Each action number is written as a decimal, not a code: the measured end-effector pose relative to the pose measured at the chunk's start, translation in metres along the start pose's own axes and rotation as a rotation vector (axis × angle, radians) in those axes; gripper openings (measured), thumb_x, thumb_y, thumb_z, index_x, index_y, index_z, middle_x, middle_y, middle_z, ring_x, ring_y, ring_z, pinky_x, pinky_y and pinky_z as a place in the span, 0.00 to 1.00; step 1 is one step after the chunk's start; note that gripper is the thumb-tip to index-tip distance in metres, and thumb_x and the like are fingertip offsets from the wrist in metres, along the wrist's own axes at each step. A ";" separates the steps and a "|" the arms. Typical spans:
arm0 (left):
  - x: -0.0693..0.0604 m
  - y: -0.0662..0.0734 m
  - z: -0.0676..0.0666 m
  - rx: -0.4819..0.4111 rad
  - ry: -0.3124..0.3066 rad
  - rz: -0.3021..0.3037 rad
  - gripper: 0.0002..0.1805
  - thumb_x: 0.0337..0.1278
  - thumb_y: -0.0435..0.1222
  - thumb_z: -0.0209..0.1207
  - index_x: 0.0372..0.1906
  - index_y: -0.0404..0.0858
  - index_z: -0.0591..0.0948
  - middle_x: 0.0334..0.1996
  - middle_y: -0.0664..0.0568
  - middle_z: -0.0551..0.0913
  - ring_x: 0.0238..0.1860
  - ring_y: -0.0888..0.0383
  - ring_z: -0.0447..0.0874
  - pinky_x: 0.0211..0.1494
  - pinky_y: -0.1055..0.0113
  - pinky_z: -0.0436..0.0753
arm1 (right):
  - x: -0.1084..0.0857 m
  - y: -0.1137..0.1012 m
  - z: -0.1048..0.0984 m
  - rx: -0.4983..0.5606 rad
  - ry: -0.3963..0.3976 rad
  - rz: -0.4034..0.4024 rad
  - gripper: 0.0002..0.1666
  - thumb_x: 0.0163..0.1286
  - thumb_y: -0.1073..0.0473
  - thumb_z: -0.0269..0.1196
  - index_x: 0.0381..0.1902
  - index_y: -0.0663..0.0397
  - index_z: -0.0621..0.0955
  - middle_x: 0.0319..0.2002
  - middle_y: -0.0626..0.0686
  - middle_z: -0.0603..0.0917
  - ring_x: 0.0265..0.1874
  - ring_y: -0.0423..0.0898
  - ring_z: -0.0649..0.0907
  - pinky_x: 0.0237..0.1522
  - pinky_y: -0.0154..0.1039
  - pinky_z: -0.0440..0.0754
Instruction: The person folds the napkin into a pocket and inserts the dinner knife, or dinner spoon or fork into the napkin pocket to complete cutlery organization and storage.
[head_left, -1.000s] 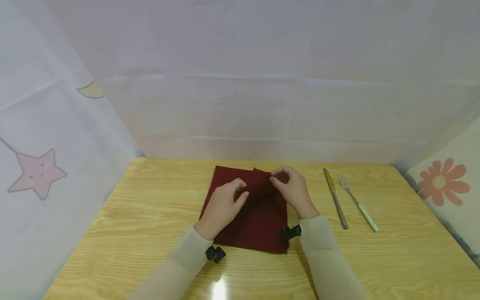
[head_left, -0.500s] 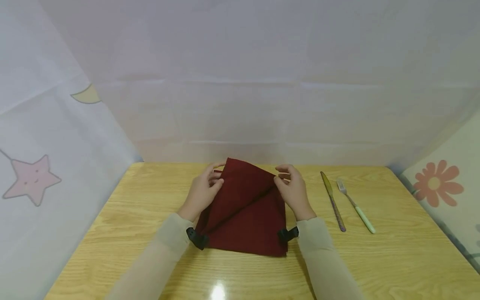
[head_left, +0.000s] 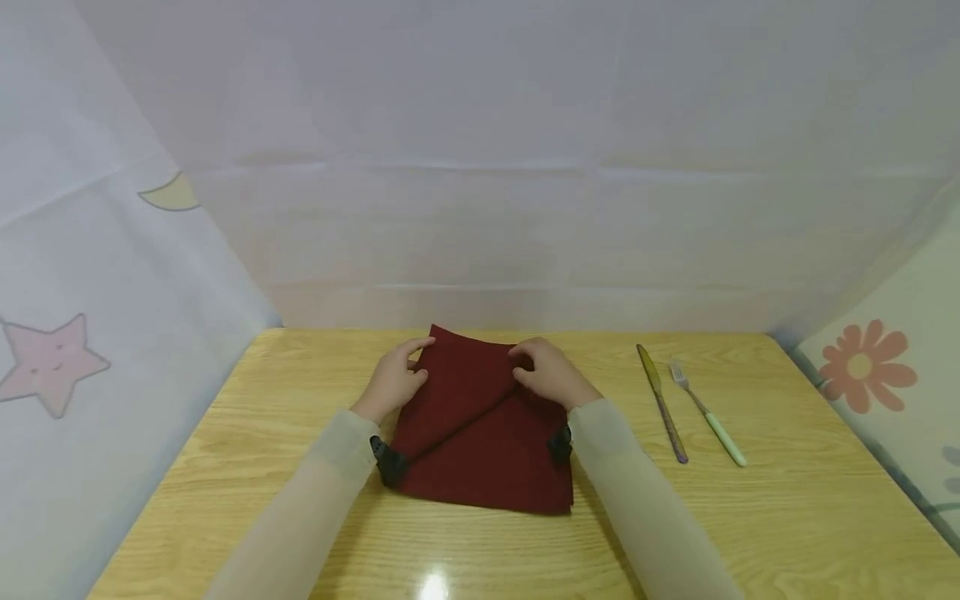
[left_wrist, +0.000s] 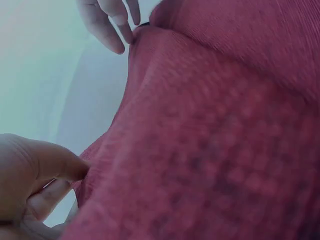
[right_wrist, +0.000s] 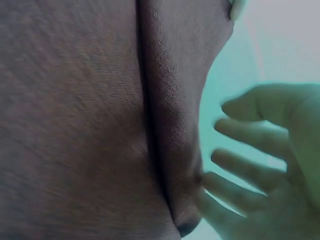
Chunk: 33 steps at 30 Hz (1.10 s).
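Observation:
A dark red cloth napkin (head_left: 480, 450) lies on the table, its upper part folded over so that a slanting edge crosses it. At the napkin's far left edge my left hand (head_left: 392, 382) pinches the cloth. The left wrist view shows the thumb and fingers of that left hand (left_wrist: 35, 175) against the raised cloth edge. My right hand (head_left: 551, 372) is over the far right part of the napkin. In the right wrist view, the right hand (right_wrist: 270, 160) has its fingers spread and relaxed beside the cloth, gripping nothing.
To the right of the napkin lie a knife (head_left: 663, 404) with a golden blade and a fork (head_left: 708, 414) with a pale green handle. The wooden table (head_left: 300, 400) ends at a white fabric backdrop (head_left: 480, 208).
My left hand has gone left to the napkin's left edge, and the folded layer has come down flatter. My right hand has let go of the corner and shifted left.

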<state>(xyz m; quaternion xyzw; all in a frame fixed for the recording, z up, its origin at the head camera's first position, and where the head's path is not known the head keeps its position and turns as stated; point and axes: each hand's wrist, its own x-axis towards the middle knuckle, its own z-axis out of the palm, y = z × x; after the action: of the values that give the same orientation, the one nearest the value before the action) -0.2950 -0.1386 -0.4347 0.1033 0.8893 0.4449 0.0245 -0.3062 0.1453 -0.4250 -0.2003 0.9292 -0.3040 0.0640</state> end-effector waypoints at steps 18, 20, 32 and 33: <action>-0.004 0.011 0.007 0.369 -0.092 0.099 0.37 0.68 0.32 0.61 0.77 0.28 0.60 0.77 0.31 0.54 0.75 0.30 0.54 0.73 0.38 0.62 | -0.002 -0.009 0.002 -0.074 -0.222 -0.028 0.28 0.80 0.63 0.54 0.74 0.62 0.68 0.77 0.63 0.60 0.76 0.59 0.61 0.74 0.56 0.61; -0.011 0.022 0.014 0.420 -0.167 0.146 0.34 0.71 0.33 0.58 0.76 0.29 0.62 0.77 0.32 0.55 0.75 0.31 0.54 0.74 0.40 0.61 | -0.002 -0.012 0.007 -0.068 -0.229 -0.021 0.30 0.80 0.61 0.54 0.75 0.62 0.66 0.78 0.62 0.58 0.77 0.59 0.60 0.74 0.55 0.60; -0.032 0.036 0.041 0.625 -0.540 0.160 0.26 0.76 0.25 0.46 0.74 0.41 0.70 0.77 0.42 0.61 0.77 0.38 0.55 0.76 0.50 0.62 | 0.014 -0.023 0.021 -0.082 -0.267 0.108 0.29 0.81 0.60 0.49 0.76 0.64 0.65 0.78 0.63 0.56 0.77 0.58 0.58 0.76 0.54 0.56; -0.035 0.034 0.039 0.615 -0.533 0.147 0.28 0.74 0.23 0.47 0.74 0.42 0.71 0.77 0.43 0.61 0.77 0.37 0.55 0.75 0.50 0.64 | 0.015 -0.023 0.021 -0.079 -0.274 0.111 0.29 0.81 0.59 0.49 0.76 0.63 0.65 0.79 0.62 0.56 0.78 0.57 0.58 0.76 0.54 0.56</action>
<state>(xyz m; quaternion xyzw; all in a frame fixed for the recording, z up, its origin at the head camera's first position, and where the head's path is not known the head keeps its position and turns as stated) -0.2503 -0.0953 -0.4331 0.2808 0.9335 0.1167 0.1899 -0.3068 0.1113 -0.4280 -0.1905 0.9326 -0.2329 0.1991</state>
